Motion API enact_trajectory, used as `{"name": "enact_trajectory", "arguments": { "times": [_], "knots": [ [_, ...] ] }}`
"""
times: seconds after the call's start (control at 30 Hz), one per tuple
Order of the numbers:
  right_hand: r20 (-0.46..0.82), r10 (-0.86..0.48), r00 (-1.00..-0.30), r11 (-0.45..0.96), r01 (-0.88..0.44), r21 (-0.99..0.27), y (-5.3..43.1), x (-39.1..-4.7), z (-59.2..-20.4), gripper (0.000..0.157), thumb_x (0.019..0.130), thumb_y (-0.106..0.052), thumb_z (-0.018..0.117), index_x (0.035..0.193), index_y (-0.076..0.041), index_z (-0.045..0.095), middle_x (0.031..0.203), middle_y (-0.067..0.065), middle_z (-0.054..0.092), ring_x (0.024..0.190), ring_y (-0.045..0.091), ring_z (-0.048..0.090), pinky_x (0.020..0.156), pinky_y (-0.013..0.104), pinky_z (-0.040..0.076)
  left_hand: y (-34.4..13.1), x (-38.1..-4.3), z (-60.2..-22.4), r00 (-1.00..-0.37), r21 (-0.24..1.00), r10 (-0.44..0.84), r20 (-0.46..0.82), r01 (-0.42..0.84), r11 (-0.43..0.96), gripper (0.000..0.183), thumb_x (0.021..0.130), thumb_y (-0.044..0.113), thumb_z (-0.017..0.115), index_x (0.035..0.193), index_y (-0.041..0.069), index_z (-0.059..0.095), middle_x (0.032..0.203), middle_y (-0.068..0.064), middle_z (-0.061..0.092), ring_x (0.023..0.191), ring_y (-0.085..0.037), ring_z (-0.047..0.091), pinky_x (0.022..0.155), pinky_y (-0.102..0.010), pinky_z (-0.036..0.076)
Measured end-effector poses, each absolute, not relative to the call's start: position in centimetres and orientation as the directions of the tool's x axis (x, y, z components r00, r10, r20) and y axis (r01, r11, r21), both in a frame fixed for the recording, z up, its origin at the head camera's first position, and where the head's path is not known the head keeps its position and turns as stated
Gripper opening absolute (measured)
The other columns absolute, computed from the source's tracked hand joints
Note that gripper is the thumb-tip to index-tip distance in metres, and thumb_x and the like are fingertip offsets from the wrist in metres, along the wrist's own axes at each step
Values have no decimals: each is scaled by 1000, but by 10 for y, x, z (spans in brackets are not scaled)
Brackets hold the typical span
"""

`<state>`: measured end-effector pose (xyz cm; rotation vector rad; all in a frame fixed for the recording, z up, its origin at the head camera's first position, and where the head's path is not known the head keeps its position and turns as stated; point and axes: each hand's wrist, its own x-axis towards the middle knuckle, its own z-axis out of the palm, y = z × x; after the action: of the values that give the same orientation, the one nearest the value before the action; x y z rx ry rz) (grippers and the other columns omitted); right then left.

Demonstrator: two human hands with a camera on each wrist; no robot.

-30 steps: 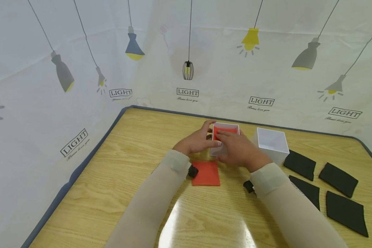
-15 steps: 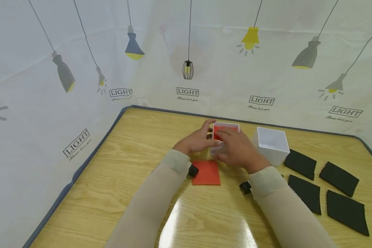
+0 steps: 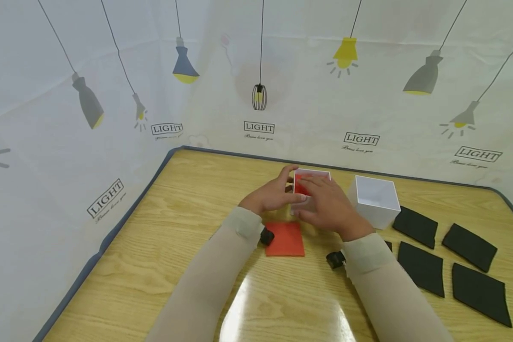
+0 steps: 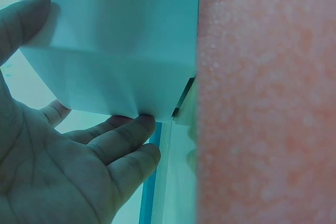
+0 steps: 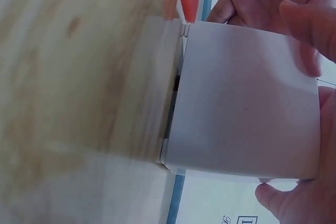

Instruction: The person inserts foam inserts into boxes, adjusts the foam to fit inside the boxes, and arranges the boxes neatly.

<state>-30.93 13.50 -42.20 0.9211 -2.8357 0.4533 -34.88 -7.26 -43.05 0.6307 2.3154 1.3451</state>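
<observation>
Since the earlier frame the right hand (image 3: 331, 204) has rolled slightly and its forearm has swung inward, uncovering more of the nearest black pieces. Between the two hands, the red soft sheet (image 3: 301, 186) inside the smooth white square open-topped box (image 5: 247, 103) has changed too: less red now shows along the far wall. The left hand (image 3: 271, 193) and the box have hardly moved.

The left hand cups the box, fingers along its side and thumb against the near wall. The right hand's fingers reach fairly straight over the rim into the opening, thumb hanging in front of the near wall; whether the hidden fingertips press or pinch the sheet, I cannot tell.

The likeliest trouble is the sheet buckling or catching on a wall, caused by uneven pressure from the right fingers in so narrow a space. If the left hand's hold loosened, a sideways push could slide the box over the glossy wood-grain table (image 3: 175, 213). Lifting the fingers carelessly might drag the sheet up with them. The second flat red square sheet (image 3: 284, 242) lies just below the left hand, beside its wrist camera (image 3: 267, 236), where a lowered wrist could nudge it.
</observation>
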Motion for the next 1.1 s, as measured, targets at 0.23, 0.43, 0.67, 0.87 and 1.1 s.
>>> {"name": "enact_trajectory", "arguments": {
  "times": [0.23,0.43,0.67,0.87,1.1],
  "knots": [
    [257,-555,-791,741,-611,-278,137,-310,-425,76,91,-43,78,154,-9,53,161,10,50,153,34,39,128,61,18,-72,-348,-430,-824,881,556,-109,179,438,94,97,44,74,166,29,12,164,-10,39,151,-31,43,120,-48,41],
    [303,-555,-775,701,-632,-331,138,-309,-425,76,89,-39,81,152,-6,55,161,11,50,152,36,38,127,63,19,-72,-348,-429,-824,885,556,-110,174,432,93,97,43,74,165,30,13,164,-9,40,151,-31,43,120,-48,42],
    [324,-557,-765,628,-643,-438,141,-304,-419,77,89,-33,84,154,-6,53,163,10,47,153,37,36,125,67,22,-74,-349,-428,-827,884,549,-122,161,439,96,97,43,74,167,28,10,165,-9,38,151,-31,43,121,-49,40],
    [335,-548,-767,604,-639,-476,142,-290,-400,80,88,-31,87,154,-4,51,162,12,47,155,42,32,125,64,23,-74,-350,-427,-829,884,546,-116,165,438,98,97,44,76,167,28,10,167,-8,35,153,-31,41,121,-49,40],
    [358,-562,-746,584,-664,-467,138,-272,-379,75,87,-31,88,151,-9,55,157,9,52,147,32,45,119,57,38,-72,-347,-429,-835,881,536,-124,155,446,99,96,48,76,167,31,10,168,-10,34,154,-31,40,122,-49,39]
  ]
}}
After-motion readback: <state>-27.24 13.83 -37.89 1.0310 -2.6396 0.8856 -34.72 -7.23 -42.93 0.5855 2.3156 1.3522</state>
